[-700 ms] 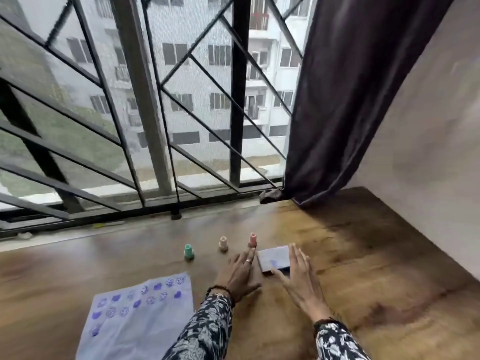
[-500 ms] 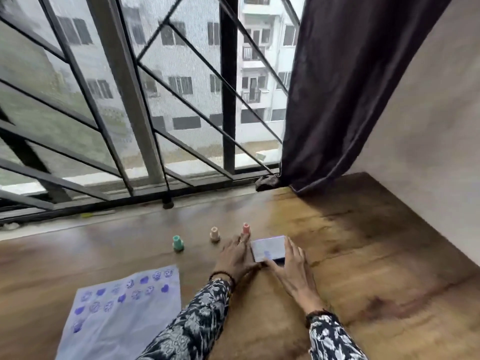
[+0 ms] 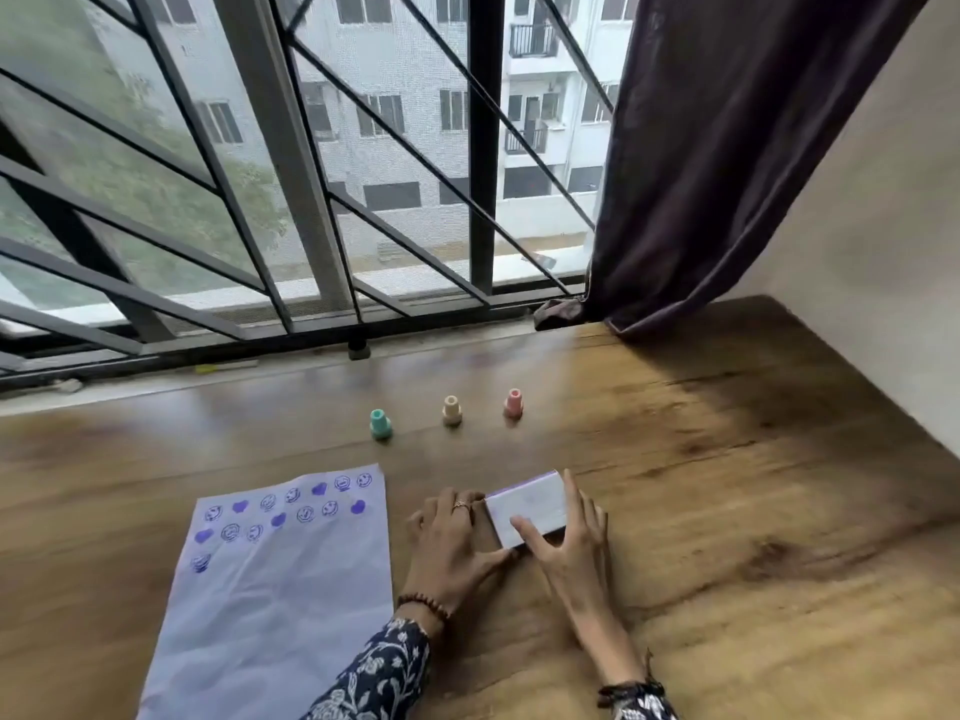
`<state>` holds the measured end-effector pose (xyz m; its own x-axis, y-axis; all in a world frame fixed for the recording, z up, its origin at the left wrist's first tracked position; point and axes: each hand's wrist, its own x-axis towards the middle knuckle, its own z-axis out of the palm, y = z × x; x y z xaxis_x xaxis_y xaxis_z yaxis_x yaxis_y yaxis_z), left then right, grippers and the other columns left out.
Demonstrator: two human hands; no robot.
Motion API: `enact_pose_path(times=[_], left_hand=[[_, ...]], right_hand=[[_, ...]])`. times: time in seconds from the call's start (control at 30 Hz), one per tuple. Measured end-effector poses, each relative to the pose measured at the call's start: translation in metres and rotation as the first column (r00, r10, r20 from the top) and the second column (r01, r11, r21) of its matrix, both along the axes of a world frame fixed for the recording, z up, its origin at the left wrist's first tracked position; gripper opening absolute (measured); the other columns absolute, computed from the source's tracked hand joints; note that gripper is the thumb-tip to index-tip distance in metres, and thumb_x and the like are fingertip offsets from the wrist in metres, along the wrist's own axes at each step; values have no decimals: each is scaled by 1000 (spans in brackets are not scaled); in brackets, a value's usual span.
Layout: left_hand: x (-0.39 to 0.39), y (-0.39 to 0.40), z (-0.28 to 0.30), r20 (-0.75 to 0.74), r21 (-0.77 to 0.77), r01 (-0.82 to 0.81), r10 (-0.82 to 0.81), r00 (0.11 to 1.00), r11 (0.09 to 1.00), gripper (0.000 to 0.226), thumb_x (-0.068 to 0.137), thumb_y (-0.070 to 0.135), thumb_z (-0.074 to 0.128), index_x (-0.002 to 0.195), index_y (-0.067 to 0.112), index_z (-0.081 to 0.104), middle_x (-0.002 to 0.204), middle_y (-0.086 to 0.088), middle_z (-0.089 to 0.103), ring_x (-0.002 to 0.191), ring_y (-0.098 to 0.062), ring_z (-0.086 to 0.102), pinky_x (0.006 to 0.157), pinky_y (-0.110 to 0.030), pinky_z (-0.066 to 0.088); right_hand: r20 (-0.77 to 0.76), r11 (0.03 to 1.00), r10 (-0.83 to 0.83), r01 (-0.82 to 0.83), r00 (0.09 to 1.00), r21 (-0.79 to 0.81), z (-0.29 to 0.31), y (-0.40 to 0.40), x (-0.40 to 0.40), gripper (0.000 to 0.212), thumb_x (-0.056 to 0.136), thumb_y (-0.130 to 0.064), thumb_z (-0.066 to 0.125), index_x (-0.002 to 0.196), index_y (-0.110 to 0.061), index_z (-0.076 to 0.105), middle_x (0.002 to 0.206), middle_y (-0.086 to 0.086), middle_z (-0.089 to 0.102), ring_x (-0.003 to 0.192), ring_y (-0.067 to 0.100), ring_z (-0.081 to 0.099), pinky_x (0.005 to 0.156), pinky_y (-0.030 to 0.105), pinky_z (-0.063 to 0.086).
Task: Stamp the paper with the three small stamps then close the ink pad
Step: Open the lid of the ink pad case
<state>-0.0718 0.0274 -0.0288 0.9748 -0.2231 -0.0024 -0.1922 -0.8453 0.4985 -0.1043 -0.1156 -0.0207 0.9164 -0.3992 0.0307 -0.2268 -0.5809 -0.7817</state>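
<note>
The ink pad (image 3: 530,504), a small white box with a purple edge, lies on the wooden table with its lid down. My left hand (image 3: 452,543) presses against its left side, thumb at the near corner. My right hand (image 3: 566,537) cups its right side, with the forefinger resting on the lid. Three small stamps stand upright in a row beyond the pad: teal (image 3: 380,424), cream (image 3: 452,411) and pink (image 3: 513,404). The pale paper (image 3: 280,589) lies to the left, with rows of purple hearts and smiley faces stamped along its top.
A barred window (image 3: 291,200) runs along the table's far edge. A dark curtain (image 3: 727,148) hangs at the back right, and a pale wall (image 3: 883,252) bounds the right side. Bare wooden tabletop (image 3: 753,511) stretches to the right of my hands.
The view has tilted down and closer. Both hands stay on the ink pad; my right forefinger now lies on top of the lid, and no blue ink surface shows.
</note>
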Motion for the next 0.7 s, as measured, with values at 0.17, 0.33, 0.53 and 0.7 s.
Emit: enact_pose_path(times=[0.17, 0.33, 0.53, 0.7], left_hand=[[-43, 33, 2, -25, -31, -68, 67, 997, 997, 62, 63, 62, 60, 116, 34, 44, 107, 9, 49, 108, -14, 41, 81, -25, 16], [-71, 53, 13, 11, 89, -57, 56, 998, 994, 69, 60, 72, 34, 116, 33, 42, 111, 10, 48, 110, -14, 39, 79, -27, 11], [-81, 62, 10, -28, 78, -53, 55, 998, 996, 59, 68, 61, 32, 120, 34, 39, 114, 8, 44, 116, -15, 36, 90, -30, 12], [-80, 63, 4, -54, 43, -56, 58, 997, 997, 62, 71, 51, 41, 129, 30, 33, 119, 5, 43, 118, -17, 34, 91, -30, 12]], right_hand=[[-3, 1000, 13, -13, 1000, 6, -1, 38, -37, 80, 67, -27, 82, 134, -6, 44, 129, 15, 56, 110, 33, 48, 94, 27, 33], [-34, 1000, -1, 2, 999, 16, 6, 66, -60, 82, 68, -29, 80, 136, -8, 40, 134, 13, 52, 115, 31, 45, 97, 33, 35], [-60, 994, 5, -12, 998, -112, 9, 91, -68, 98, 52, -27, 88, 132, 6, 41, 131, 26, 49, 122, 40, 45, 103, 47, 32], [-100, 958, 16, -44, 995, -285, 11, 94, -67, 93, 37, -25, 89, 116, 10, 55, 109, 30, 61, 98, 47, 61, 83, 50, 51]])
